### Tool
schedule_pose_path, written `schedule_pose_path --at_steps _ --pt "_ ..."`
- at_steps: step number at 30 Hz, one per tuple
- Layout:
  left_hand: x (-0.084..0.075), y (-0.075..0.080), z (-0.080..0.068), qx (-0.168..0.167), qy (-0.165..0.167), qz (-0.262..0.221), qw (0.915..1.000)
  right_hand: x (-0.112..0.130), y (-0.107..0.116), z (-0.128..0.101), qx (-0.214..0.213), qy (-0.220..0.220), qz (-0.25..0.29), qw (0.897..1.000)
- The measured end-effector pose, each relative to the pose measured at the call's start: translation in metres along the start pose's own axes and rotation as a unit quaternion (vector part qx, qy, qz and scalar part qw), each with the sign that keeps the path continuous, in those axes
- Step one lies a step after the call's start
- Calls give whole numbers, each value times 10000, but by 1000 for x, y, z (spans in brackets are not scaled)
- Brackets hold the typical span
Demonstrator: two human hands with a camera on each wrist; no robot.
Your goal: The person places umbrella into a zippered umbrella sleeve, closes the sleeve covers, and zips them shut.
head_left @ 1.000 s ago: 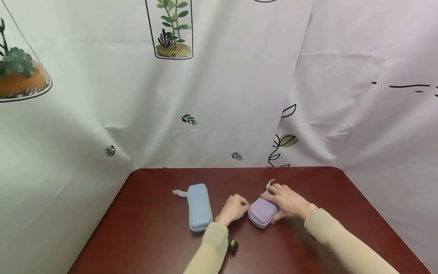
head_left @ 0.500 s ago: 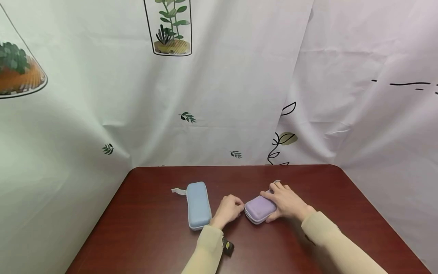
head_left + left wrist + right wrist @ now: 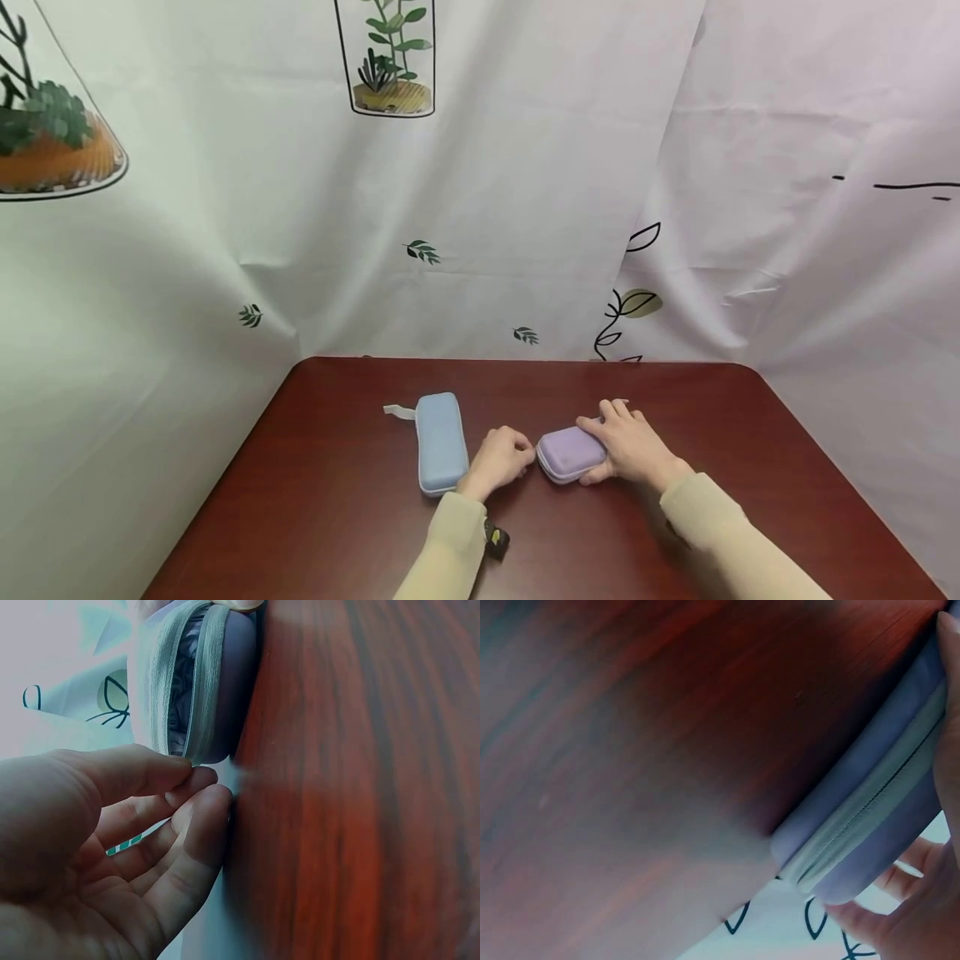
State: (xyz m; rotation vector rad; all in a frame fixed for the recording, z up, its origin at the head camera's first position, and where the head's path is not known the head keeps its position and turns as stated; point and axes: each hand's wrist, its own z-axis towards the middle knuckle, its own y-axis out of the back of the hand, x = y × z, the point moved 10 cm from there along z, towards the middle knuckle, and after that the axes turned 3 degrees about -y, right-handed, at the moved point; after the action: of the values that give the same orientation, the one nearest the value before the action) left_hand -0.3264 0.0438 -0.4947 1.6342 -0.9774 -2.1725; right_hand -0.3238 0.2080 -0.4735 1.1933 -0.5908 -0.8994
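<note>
A lavender zippered case (image 3: 572,454) lies on the table, its near end towards my left hand. My right hand (image 3: 632,442) grips it from above at the far end, thumb on the near side and fingers over the top. My left hand (image 3: 498,458) is at the case's left corner, thumb and fingertips pinched together there. In the left wrist view the zipper (image 3: 184,690) gapes at this end, with dark lining inside; the pull is hidden by the fingertips. The right wrist view shows the zipper (image 3: 870,799) closed along another side.
A light blue zippered case (image 3: 441,442) with a pale strap (image 3: 399,412) lies left of my left forearm. The dark red table (image 3: 337,533) ends at a patterned white cloth (image 3: 480,183) behind. A small black device (image 3: 496,540) sits at my left wrist.
The lavender case has turned clockwise, its far end swinging right under my right hand. My left hand has shifted slightly left, staying at the case's corner. The view has shifted a little.
</note>
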Motion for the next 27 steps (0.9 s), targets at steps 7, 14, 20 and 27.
schedule_pose_path --at_steps 7,14,20,27 --pt "8 -1 0 51 114 -20 9999 0 -1 1 65 -416 -73 9991" --pt "6 0 4 246 100 66 9996 -3 1 -2 276 -997 243 9943" --pt "0 -4 6 613 8 360 9975 -7 3 -7 497 -1616 627 9836" --pt "-2 -2 4 828 -69 561 9950 -2 4 -3 573 -1853 661 9788"
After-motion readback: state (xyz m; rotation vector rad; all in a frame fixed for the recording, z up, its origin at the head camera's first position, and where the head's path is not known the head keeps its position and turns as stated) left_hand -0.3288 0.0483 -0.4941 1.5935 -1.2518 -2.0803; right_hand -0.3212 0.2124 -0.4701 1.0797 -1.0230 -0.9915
